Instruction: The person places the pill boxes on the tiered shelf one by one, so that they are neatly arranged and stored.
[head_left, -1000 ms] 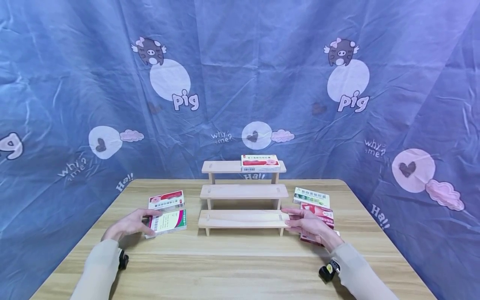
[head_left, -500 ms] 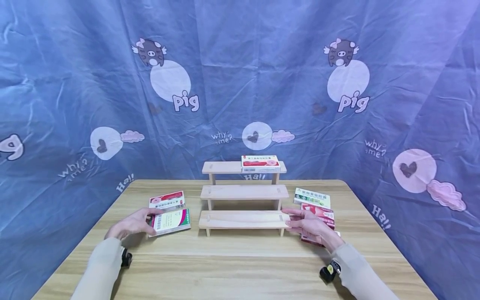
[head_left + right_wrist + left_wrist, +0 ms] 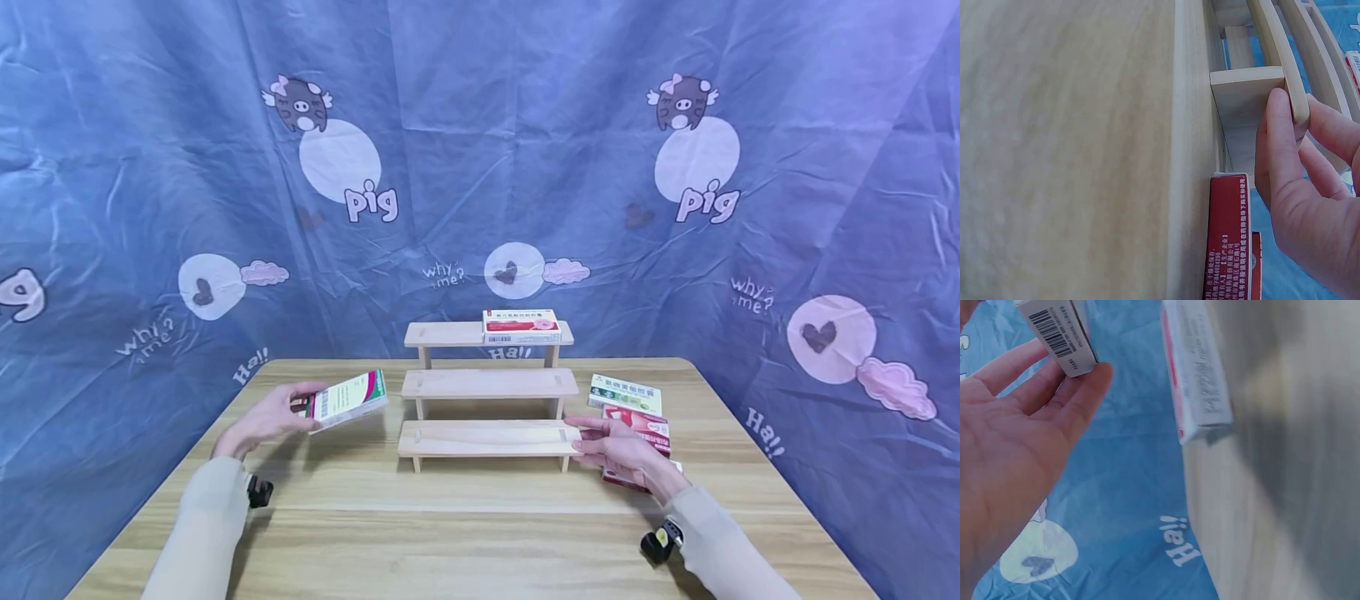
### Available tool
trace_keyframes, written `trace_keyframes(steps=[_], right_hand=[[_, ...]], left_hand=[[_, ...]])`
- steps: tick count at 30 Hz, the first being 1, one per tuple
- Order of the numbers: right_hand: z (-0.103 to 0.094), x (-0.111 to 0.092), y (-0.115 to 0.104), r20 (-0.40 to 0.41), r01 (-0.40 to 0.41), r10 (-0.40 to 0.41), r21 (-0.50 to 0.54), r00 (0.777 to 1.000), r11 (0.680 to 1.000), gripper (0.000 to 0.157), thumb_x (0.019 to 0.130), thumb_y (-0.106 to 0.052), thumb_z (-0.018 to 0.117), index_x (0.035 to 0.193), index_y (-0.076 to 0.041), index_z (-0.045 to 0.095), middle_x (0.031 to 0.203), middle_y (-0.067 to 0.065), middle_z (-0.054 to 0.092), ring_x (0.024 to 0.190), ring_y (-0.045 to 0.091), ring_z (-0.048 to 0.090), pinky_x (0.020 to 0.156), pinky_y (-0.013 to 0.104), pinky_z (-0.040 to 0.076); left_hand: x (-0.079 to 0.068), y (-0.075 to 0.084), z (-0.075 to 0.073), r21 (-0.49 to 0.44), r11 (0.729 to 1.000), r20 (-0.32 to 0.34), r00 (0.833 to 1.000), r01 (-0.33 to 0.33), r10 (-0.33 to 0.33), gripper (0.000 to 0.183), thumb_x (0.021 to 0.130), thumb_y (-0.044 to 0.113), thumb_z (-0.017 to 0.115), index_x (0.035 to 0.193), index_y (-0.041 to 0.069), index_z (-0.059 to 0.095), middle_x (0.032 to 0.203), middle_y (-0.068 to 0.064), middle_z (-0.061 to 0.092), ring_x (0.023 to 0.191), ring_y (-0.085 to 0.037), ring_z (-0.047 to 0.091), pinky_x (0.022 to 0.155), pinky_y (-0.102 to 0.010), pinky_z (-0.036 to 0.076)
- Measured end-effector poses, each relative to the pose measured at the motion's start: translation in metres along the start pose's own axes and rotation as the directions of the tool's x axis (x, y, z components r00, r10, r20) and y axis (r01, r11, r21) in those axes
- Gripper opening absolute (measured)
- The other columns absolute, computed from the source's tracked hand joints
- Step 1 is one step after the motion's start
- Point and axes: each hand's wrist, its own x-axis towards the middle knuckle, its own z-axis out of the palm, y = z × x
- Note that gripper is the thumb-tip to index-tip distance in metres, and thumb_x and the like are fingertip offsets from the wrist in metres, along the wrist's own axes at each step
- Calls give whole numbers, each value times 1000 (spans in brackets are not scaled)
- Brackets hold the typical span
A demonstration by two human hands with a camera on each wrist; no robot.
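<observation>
Green-and-white box point(image 3: 348, 398) held above table point(image 3: 420, 546), left of frame centre; contents hidden.
Left hand point(image 3: 268, 418) clamped on box's left end; right hand point(image 3: 621, 454) pinches wooden stand's point(image 3: 480, 437) bottom tier, centre; red-and-white box point(image 3: 521, 327) on top tier.

Held box point(image 3: 347, 400) white, magenta and green; stand point(image 3: 480, 438) pale wood-toned; curtain point(image 3: 480, 125) blue, pig-printed

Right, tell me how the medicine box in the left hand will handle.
The green-cornered medicine box looks stiff: its edges run straight in the grip of the left hand. It is probably light, as that hand holds it up by one end. Its flat faces make rolling unlikely.
</observation>
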Motion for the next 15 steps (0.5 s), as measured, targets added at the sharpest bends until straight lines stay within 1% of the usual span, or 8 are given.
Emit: trace_keyframes(steps=[2, 5, 9, 13, 15], right_hand=[[0, -1, 0, -1, 5, -5, 8, 1000, 1000, 57, 95, 7, 52, 148, 9, 30, 119, 8, 65, 103, 16, 67, 96, 36, 54], [0, -1, 1, -1, 6, -6, 23, 1000, 1000, 57, 95, 7, 52, 148, 10, 30, 117, 8, 64, 103, 17, 67, 97, 37, 54], [1, 0, 2, 11, 4, -4, 18, 1000, 1000, 59, 94, 6, 54, 148, 11, 29, 117, 9, 64, 103, 17, 67, 98, 38, 54], [0, 0, 3, 8, 4, -4, 29, 1000, 1000, 59, 94, 6, 54, 148, 9, 30, 119, 9, 65, 103, 17, 67, 96, 36, 55], [-1, 0, 3, 5, 4, -4, 43, 1000, 999, 58, 94, 7, 53, 147, 9, 31, 120, 9, 65, 103, 18, 67, 95, 35, 56]], left_hand=[[4, 4, -2, -35, 999, -19, 1000, -12, 11, 78, 74, 7, 77, 143, -6, 42, 124, -24, 60, 104, -25, 58, 84, -20, 51], [11, 9, -3, -54, 998, -48, 998, -39, 36, 75, 77, 7, 77, 142, -7, 43, 128, -26, 58, 109, -27, 58, 86, -18, 51], [19, 15, -5, -33, 997, -81, 995, -64, 61, 71, 80, 8, 77, 141, -7, 44, 131, -28, 56, 113, -31, 57, 86, -15, 49], [29, 24, -4, -54, 996, -91, 994, -68, 63, 69, 82, 10, 77, 140, -8, 44, 133, -29, 54, 116, -31, 56, 84, -14, 50], [35, 31, -3, -86, 994, -90, 994, -67, 60, 69, 82, 9, 76, 140, -8, 44, 133, -29, 54, 115, -30, 57, 83, -15, 52]])
